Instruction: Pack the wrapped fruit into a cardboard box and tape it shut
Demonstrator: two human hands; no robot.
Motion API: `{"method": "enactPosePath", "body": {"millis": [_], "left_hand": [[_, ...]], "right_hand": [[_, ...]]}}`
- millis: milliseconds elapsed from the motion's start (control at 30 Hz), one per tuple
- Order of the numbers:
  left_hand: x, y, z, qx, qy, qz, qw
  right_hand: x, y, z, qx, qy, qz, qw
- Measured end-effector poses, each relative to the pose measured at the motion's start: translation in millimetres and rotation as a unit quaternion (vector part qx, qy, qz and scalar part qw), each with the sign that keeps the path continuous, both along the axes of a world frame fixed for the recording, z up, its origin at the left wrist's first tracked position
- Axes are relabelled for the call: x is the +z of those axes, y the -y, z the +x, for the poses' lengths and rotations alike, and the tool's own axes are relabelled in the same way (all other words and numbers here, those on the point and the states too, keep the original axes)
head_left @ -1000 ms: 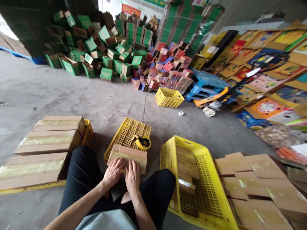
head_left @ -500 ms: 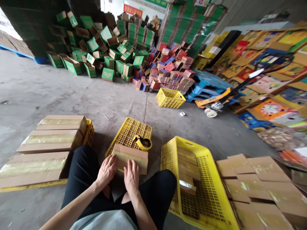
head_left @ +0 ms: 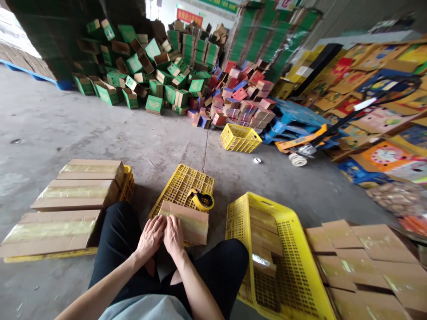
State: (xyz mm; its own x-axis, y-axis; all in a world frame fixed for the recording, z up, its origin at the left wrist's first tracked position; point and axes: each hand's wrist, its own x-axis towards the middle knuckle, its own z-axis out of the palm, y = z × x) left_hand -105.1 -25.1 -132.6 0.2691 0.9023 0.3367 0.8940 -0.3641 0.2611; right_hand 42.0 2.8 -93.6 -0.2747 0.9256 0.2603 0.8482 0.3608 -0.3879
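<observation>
Both the left hand (head_left: 151, 237) and the right hand (head_left: 173, 235) lie flat, fingers spread, side by side on the near left end of a small brown cardboard box sealed with clear tape (head_left: 187, 222), gripping nothing, the box resting on an upturned yellow plastic crate (head_left: 182, 184) beside a yellow tape dispenser (head_left: 202, 201).

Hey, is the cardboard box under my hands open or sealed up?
Sealed. The cardboard box has its flaps down with a glossy strip of clear tape along the top; left hand and right hand press flat on it.
</observation>
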Motion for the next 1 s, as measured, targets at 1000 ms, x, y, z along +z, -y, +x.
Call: {"method": "enactPosePath", "body": {"millis": [1000], "left_hand": [[27.4, -9.2, -0.3, 0.016, 0.025, -0.012, 0.999]], "right_hand": [[-11.6, 29.0, 113.3, -0.132, 0.067, 0.081, 0.986]]}}
